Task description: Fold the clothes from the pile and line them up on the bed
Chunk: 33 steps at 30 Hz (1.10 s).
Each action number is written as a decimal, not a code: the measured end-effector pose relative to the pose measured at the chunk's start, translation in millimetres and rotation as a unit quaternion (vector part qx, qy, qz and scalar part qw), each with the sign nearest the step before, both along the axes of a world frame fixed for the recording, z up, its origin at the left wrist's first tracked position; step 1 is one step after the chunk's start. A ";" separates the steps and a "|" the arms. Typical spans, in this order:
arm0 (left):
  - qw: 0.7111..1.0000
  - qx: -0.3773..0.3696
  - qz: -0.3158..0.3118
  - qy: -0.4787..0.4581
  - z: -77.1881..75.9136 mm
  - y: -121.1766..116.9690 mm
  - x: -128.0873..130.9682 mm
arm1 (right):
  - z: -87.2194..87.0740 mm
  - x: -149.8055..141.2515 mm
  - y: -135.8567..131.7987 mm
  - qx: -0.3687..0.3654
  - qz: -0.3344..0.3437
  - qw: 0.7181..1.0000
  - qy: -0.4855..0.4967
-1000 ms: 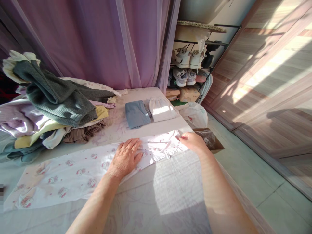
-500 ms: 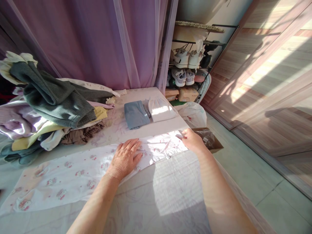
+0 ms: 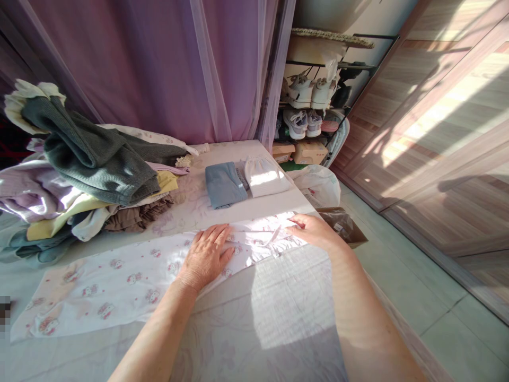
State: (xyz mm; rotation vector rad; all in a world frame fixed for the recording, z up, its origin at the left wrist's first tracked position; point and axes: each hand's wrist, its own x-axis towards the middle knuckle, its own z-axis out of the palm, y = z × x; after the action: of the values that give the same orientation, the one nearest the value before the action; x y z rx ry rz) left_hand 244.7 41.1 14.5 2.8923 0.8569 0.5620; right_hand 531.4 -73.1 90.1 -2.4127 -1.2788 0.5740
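A pair of white printed trousers [image 3: 131, 278] with a small pink-and-red cartoon pattern lies flat, folded into a long strip, across the covered surface. My left hand [image 3: 207, 254] rests palm down on its middle, fingers stretched out. At the right, gathered end of the cloth, my right hand [image 3: 314, 231] pinches the edge between thumb and fingers. Beyond the strip lie a folded blue garment [image 3: 225, 185] and, beside it, a folded white garment [image 3: 264, 178] with a gathered top.
A heap of clothes, with a dark grey ribbed garment [image 3: 99, 159] on top, lies at the left. Behind hangs a purple curtain [image 3: 151, 63]. Past the right edge stand a shoe rack [image 3: 330, 66], a plastic bag [image 3: 322, 183], an open cardboard box [image 3: 358, 236] and a wooden wardrobe [image 3: 437, 132].
My right hand has shifted slightly left over the trousers' gathered end. My left hand stays flat on the cloth. The whole view has moved a little.
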 end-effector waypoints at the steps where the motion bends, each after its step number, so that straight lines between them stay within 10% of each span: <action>1: 1.000 -0.002 0.000 -0.001 -0.1 -0.1 -0.2 | -0.4 -0.1 -0.5 -0.012 0.006 1.000 0.017; 16: 0.999 -0.004 0.000 -0.034 5.6 3.9 -4.1 | -29.0 7.0 11.8 0.000 -0.054 0.993 -0.105; 33: 0.996 -0.034 0.018 0.080 4.9 -7.7 15.7 | -23.6 1.1 15.1 -0.110 -0.058 0.977 -0.176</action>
State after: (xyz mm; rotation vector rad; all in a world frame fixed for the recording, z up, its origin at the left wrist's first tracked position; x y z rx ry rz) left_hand 260.4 33.4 19.4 2.8945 0.9292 0.3010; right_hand 532.5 -58.0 66.5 -2.8485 -1.2498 0.2731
